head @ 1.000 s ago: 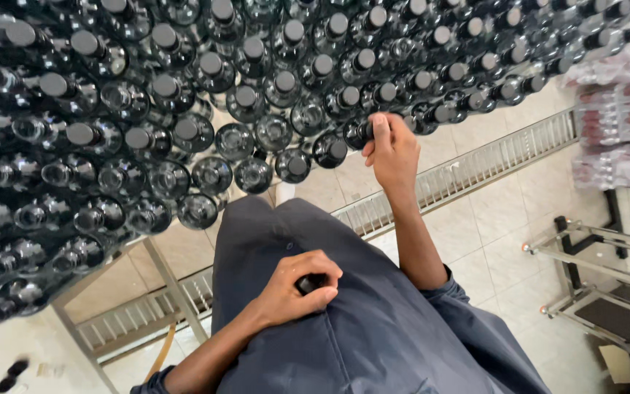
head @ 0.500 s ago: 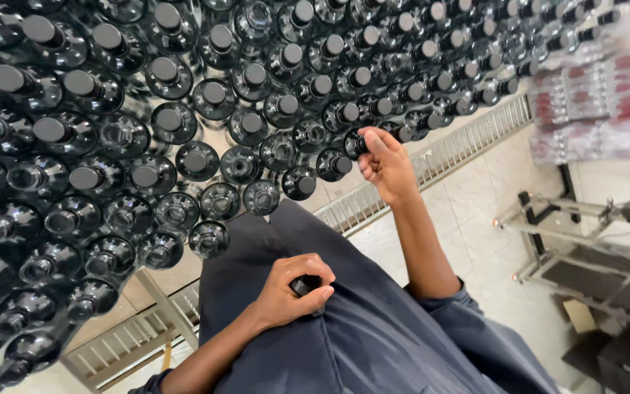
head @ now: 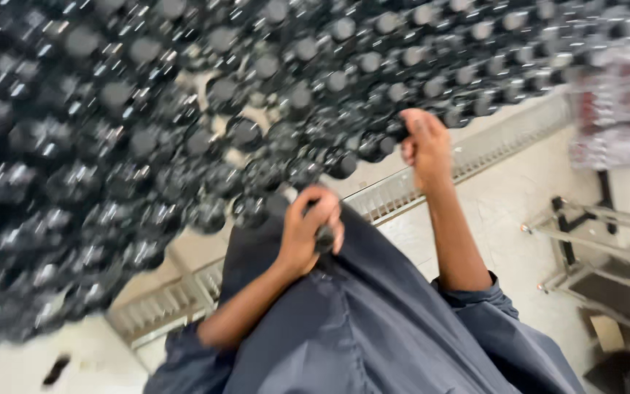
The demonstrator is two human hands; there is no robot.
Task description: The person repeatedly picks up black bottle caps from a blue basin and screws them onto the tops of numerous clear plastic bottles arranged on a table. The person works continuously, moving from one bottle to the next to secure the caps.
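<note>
A dense field of dark glass bottles with black caps (head: 184, 131) fills the upper left of the head view, blurred by motion. My right hand (head: 426, 142) reaches to the edge of this mass, its fingers on a bottle (head: 395, 130) at the rim. My left hand (head: 311, 228) is raised in front of my dark blue apron (head: 351, 328), closed around a small dark object (head: 324, 237) that looks like a cap or bottle top. It hovers just below the nearest bottles.
A metal grated rail (head: 402, 193) runs diagonally under the bottles along the pale tiled floor. A metal frame stand (head: 592, 226) sits at right. Wrapped packs of bottles (head: 621, 117) are stacked at the upper right.
My left hand has lifted from the apron toward the bottles, still closed on the small dark object. The view has shifted and blurred; my right hand stays at the bottle edge.
</note>
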